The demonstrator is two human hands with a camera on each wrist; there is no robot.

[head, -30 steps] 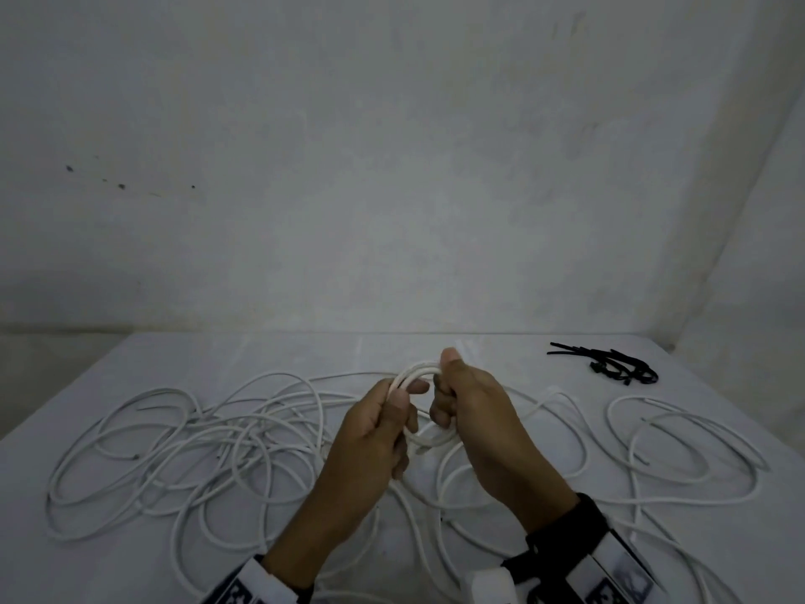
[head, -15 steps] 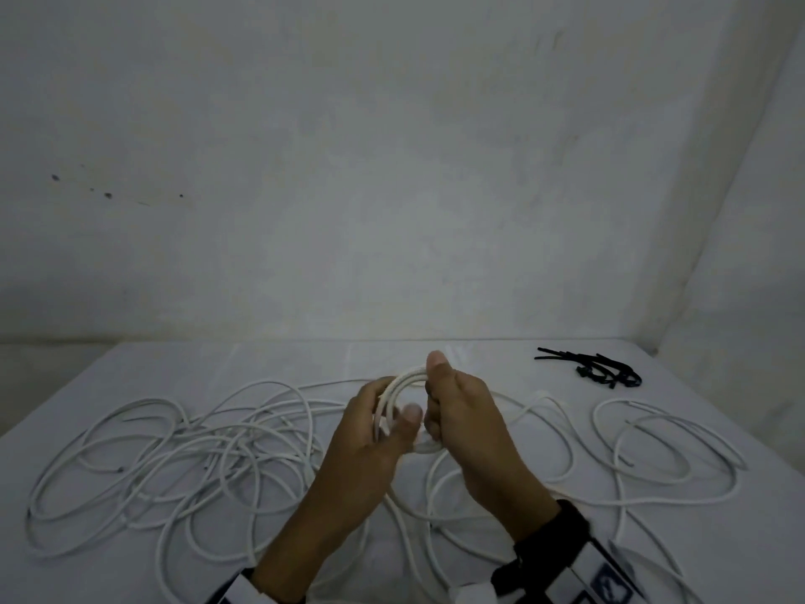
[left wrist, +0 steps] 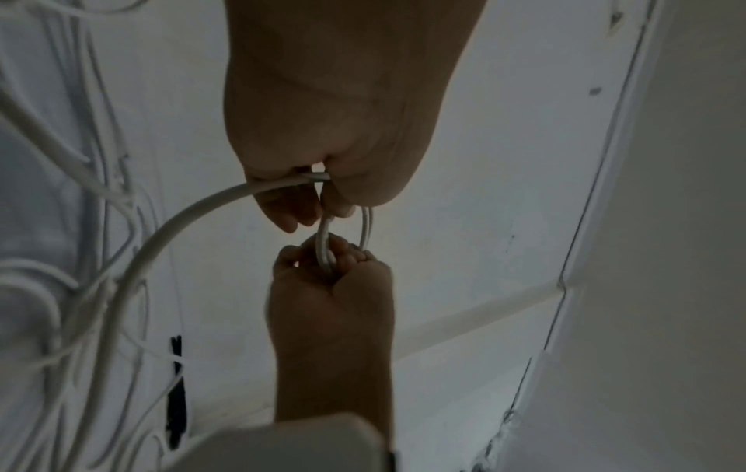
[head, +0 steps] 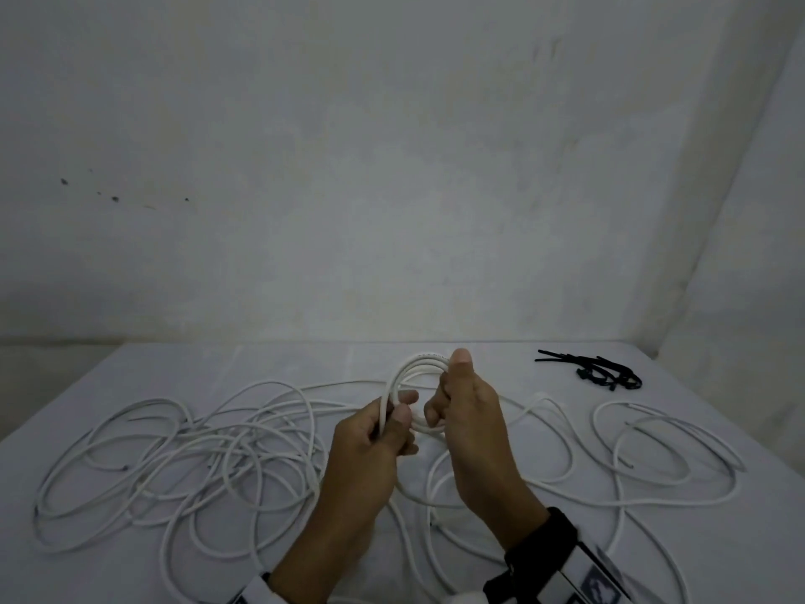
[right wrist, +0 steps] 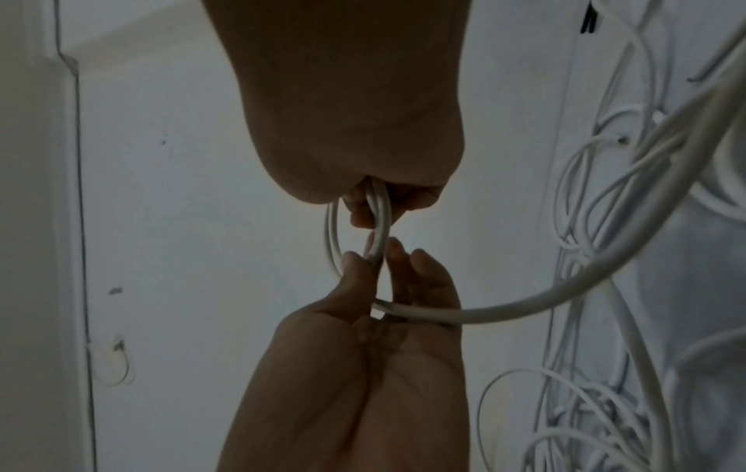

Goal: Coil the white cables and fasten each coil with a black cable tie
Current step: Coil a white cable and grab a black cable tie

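Both hands raised over the table (head: 270, 364), holding a small white coil (head: 418, 368) between them. Left hand (head: 374, 442) pinches the coil's left side, thumb and fingers curled round the strands; a loose tail runs from this hand down to the table. Right hand (head: 468, 411) grips the coil's right side, thumb up on top, fingers curled round. Loose cables (head: 183, 455) sprawl tangled on the table, left and right of the hands. Black ties (head: 596, 371) lie in a heap at far right, untouched, well apart from the coil.
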